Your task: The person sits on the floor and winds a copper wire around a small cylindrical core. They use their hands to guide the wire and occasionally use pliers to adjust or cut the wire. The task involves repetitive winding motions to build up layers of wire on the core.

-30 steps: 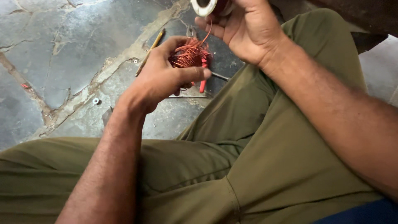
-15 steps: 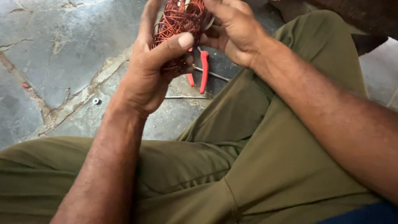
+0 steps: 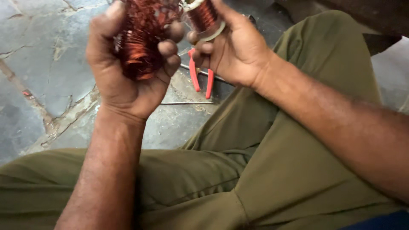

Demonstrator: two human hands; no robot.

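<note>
Cracked grey stone floor (image 3: 42, 64) below, olive trousers (image 3: 264, 170) across the lower part of the view. Left hand (image 3: 123, 81) raised above the floor, fingers curled tight around a tangled bundle of copper wire (image 3: 140, 42). Right hand (image 3: 234, 47) just beside it, fingers closed around a small spool of copper wire (image 3: 205, 17) with a pale rim. Red-handled pliers (image 3: 200, 79) lying on the floor beneath both hands, next to a thin metal rod (image 3: 187, 102).

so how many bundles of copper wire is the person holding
2: a loose tangled copper wire bundle in the left hand, and a small wound spool in the right hand. More may be hidden above the frame.
</note>
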